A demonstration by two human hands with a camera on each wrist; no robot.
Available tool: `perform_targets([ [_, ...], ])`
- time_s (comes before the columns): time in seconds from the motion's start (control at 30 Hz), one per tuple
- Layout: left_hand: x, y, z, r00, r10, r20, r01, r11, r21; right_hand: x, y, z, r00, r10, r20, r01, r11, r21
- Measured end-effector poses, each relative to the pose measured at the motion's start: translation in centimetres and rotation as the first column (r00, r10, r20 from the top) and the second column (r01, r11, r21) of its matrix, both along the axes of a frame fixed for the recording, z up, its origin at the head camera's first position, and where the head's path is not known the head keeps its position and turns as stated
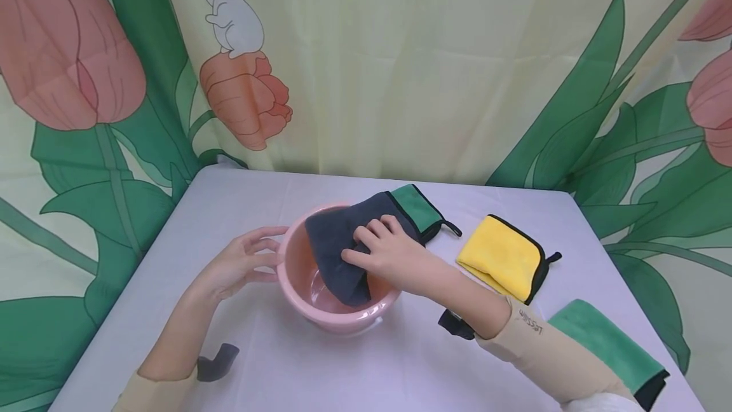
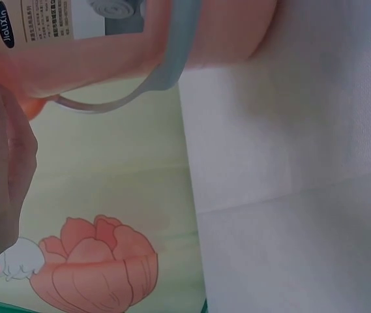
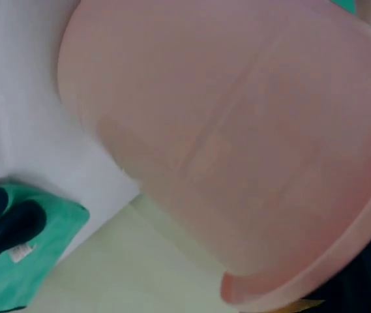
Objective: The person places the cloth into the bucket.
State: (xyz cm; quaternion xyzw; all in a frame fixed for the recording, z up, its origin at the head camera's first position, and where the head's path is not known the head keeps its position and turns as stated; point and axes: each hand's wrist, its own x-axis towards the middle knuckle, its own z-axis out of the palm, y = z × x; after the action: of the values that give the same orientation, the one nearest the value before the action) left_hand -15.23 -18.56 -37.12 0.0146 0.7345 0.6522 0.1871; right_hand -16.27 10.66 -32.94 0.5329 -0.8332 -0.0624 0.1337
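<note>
A pink bucket point(image 1: 337, 323) stands on the table, with a printed label point(image 2: 48, 19) and a grey-white carrying handle point(image 2: 178, 39) on its side in the left wrist view. My left hand point(image 1: 246, 262) touches the bucket's left rim with extended fingers. Over the bucket's mouth, my right hand point(image 1: 394, 253) grips a dark grey cloth point(image 1: 337, 259), its fingers bent on top. Part of that cloth hangs down inside the bucket. Just behind the bucket lies a folded green cloth point(image 1: 414, 208) with black edging and a loop, partly covered by the grey one in the head view.
Right of the bucket, a folded yellow cloth point(image 1: 503, 253) with black trim lies on the white-covered table point(image 1: 274, 374). A green cloth point(image 1: 606, 342) sits nearer the right edge, partly behind my right sleeve point(image 1: 549, 342). A printed curtain point(image 1: 400, 81) hangs behind the table.
</note>
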Motion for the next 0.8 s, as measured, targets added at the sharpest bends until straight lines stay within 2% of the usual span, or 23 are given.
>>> perform_targets([
  [0.13, 0.1, -0.1, 0.1, 1.0, -0.01, -0.008, 0.01, 1.0, 0.018, -0.2, -1.0, -0.8, 1.0, 0.021, -0.012, -0.021, 1.0, 0.018],
  [0.37, 0.1, -0.1, 0.1, 1.0, -0.021, -0.017, 0.022, 0.999, 0.029, -0.5, -2.2, -1.4, 0.999, 0.011, 0.05, -0.015, 0.995, 0.094],
  [0.8, 0.1, 0.0, 0.1, 1.0, -0.024, -0.015, 0.024, 0.999, 0.039, -1.3, -3.7, -2.7, 0.989, 0.02, 0.149, -0.04, 0.99, 0.136],
])
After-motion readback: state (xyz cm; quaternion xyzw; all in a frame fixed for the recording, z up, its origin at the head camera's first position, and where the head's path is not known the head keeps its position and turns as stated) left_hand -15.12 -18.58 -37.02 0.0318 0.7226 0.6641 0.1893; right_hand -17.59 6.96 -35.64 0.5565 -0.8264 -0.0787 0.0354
